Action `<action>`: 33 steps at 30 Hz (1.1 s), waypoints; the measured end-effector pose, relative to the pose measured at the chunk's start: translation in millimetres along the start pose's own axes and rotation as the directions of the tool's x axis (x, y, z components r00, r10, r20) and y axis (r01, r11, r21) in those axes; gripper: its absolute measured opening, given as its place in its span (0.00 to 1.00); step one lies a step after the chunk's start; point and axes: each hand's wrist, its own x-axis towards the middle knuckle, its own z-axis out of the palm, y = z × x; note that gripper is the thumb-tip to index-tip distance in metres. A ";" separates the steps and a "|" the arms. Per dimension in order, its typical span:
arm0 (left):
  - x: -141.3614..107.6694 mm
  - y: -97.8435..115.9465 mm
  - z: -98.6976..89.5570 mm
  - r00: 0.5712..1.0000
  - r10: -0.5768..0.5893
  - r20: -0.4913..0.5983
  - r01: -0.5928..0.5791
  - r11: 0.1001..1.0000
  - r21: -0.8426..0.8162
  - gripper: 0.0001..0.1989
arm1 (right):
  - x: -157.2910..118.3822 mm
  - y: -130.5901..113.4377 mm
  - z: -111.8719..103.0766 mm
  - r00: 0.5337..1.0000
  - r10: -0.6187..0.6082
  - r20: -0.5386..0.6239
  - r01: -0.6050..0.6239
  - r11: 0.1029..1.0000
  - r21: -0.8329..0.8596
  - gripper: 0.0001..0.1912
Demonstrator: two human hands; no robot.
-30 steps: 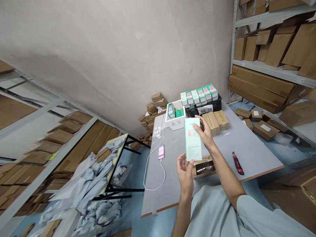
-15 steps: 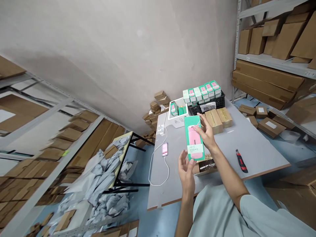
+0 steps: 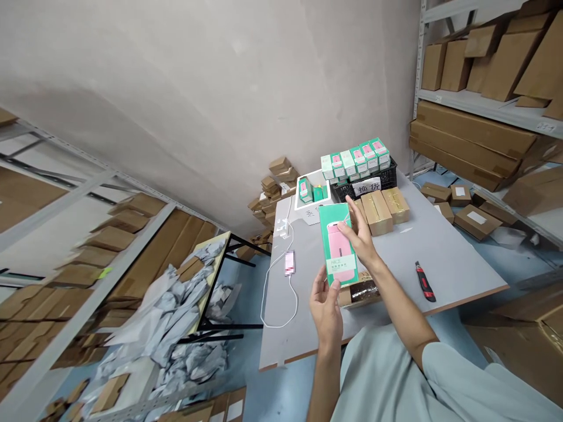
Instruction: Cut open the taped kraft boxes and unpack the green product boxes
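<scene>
A green box (image 3: 328, 234) with a pink bottle-shaped picture on its front is held up over the table, tilted slightly. My right hand (image 3: 361, 237) grips its upper right side, thumb across the front. At the lower left corner my left hand (image 3: 325, 305) holds it, thumb at the bottom edge. Under it, partly hidden, lies a brown carton (image 3: 363, 291) with dark shiny tape. Taped cartons (image 3: 377, 214) stand behind my right hand. A red and black utility knife (image 3: 424, 282) rests at the right.
On the grey table (image 3: 444, 240) a black crate (image 3: 389, 177) holds rows of similar boxes beside a white bin (image 3: 308, 215) with several more. A phone (image 3: 289, 263) on a white cable lies at the left. Shelves with cartons (image 3: 512, 64) flank the table; grey plastic bags (image 3: 176, 305) are heaped at the left.
The view has shifted slightly, so the table, hands and box sit a little further left. Both hands keep their hold on the box, its front still facing me.
</scene>
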 end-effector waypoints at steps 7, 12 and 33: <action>8.6 -7.3 12.1 0.927 0.345 -0.147 -0.311 0.926 0.213 0.40 | -5.9 -1.5 5.1 0.998 -0.041 -0.056 0.034 0.991 -0.128 0.55; 2.6 -15.4 14.8 0.869 0.492 -0.045 -0.459 0.837 0.299 0.45 | 0.0 0.3 -0.4 0.983 -0.129 -0.130 0.109 0.983 -0.150 0.45; 22.6 -5.3 29.7 0.993 -0.028 0.112 0.022 0.998 0.053 0.37 | 25.9 -7.7 -23.7 0.996 0.014 0.085 -0.009 0.998 -0.058 0.53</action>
